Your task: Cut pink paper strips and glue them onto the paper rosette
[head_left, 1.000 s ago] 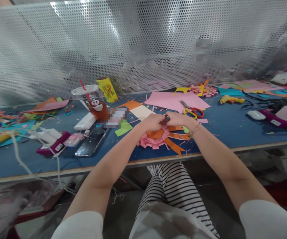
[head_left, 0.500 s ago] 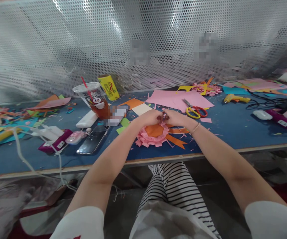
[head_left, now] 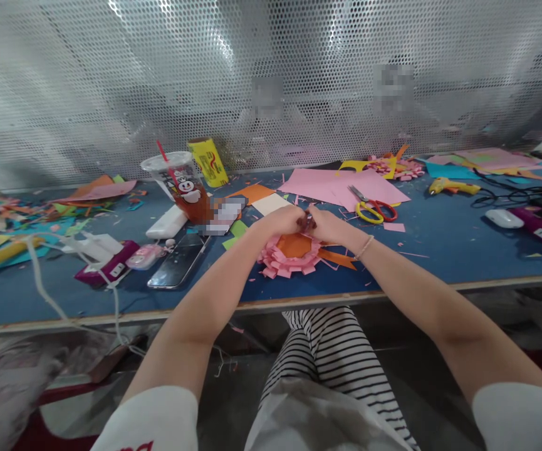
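Note:
A paper rosette lies near the table's front edge, with an orange middle, a ring of folded pink loops and an orange paper tail pointing right. At its far rim my left hand and my right hand meet, fingers closed in a pinch on the pink edge. The fingertips largely hide the exact spot they grip. Beyond my right hand rest scissors with one yellow and one red handle, lying partly on a pink paper sheet.
To the left stand a drink cup with a red straw and a yellow tube; a phone lies in front. A yellow glue gun and purple power strip lie right. White cables hang over the table edge.
The rosette has turned a little under my hands; its orange tails now show less, with one plainly visible. Both hands stay together at the far rim. The view has shifted slightly.

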`<state>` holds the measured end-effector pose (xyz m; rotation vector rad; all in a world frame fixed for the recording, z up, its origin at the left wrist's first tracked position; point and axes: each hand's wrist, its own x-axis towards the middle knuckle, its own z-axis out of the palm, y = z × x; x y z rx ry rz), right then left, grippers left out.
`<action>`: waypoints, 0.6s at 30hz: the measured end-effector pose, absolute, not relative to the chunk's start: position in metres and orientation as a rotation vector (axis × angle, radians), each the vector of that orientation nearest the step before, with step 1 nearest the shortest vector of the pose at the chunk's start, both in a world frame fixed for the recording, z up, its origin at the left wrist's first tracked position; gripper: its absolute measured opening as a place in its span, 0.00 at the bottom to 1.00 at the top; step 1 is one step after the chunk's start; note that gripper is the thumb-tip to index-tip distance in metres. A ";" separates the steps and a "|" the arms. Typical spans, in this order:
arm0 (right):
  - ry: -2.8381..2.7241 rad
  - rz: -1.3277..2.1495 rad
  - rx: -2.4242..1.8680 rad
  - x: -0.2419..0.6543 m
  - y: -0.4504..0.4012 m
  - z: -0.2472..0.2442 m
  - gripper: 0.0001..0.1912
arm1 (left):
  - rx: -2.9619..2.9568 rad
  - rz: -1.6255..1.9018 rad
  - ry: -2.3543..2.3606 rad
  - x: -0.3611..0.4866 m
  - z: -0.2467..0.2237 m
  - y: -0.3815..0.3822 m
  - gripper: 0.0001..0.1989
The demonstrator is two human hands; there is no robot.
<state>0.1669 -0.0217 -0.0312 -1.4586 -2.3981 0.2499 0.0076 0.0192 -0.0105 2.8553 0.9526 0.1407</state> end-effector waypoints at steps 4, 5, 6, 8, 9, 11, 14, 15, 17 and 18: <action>-2.399 0.170 -1.469 0.164 -0.027 -0.032 0.13 | 2.868 0.119 0.992 0.008 -0.008 0.015 0.12; -2.399 0.151 -1.472 0.164 -0.029 -0.031 0.13 | 2.865 0.109 1.017 0.008 -0.008 0.013 0.12; -2.401 0.131 -1.474 0.163 -0.032 -0.030 0.13 | 2.865 0.097 1.040 0.009 -0.007 0.012 0.12; -2.400 0.089 -1.492 0.162 -0.035 -0.030 0.13 | 2.884 0.071 1.074 0.010 -0.007 0.009 0.12; -2.401 0.072 -1.505 0.161 -0.036 -0.030 0.13 | 2.909 0.064 1.082 0.010 -0.008 0.009 0.12; -2.400 0.055 -1.529 0.160 -0.037 -0.030 0.13 | 2.986 0.065 1.081 0.011 -0.009 0.008 0.11; -2.383 0.078 -1.533 0.160 -0.037 -0.029 0.13 | 3.091 0.075 1.049 0.011 -0.013 0.009 0.10; -2.376 0.090 -1.530 0.160 -0.038 -0.028 0.12 | 3.107 0.075 1.043 0.011 -0.013 0.009 0.10; -2.373 0.117 -1.515 0.162 -0.041 -0.023 0.11 | 3.114 0.081 1.043 0.011 -0.014 0.008 0.10; -2.373 0.131 -1.503 0.163 -0.043 -0.020 0.11 | 3.111 0.080 1.050 0.011 -0.014 0.007 0.11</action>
